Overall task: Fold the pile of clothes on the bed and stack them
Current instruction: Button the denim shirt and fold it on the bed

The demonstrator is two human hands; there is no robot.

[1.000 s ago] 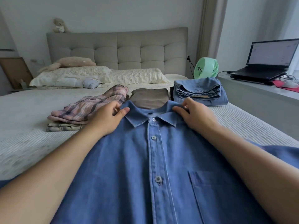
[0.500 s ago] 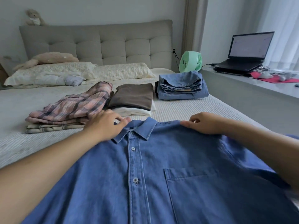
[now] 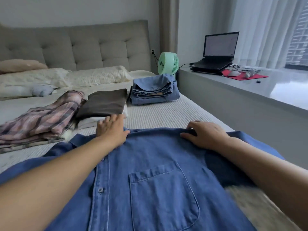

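Note:
A blue denim button shirt (image 3: 158, 189) lies front up and spread flat on the bed (image 3: 158, 114), its chest pocket facing me. My left hand (image 3: 111, 130) rests flat on the collar area with its fingers stretched forward. My right hand (image 3: 205, 134) sits on the shirt's shoulder edge, fingers curled over the fabric and thumb on top. Beyond the shirt lie folded clothes: a pink plaid stack (image 3: 41, 120) at the left, a brown garment (image 3: 103, 102) on a white one in the middle, and a folded denim stack (image 3: 153, 90) at the right.
Pillows (image 3: 93, 75) and a padded headboard stand at the far end of the bed. A green fan (image 3: 168, 63) sits by the bed's right corner. Along the right runs a grey ledge (image 3: 250, 90) with an open laptop (image 3: 216, 52) and a red mat.
My view has turned to the right. Both hands slid rightwards along the shirt's top edge: the left from the collar's left side onto the collar, the right from the collar out to the shoulder.

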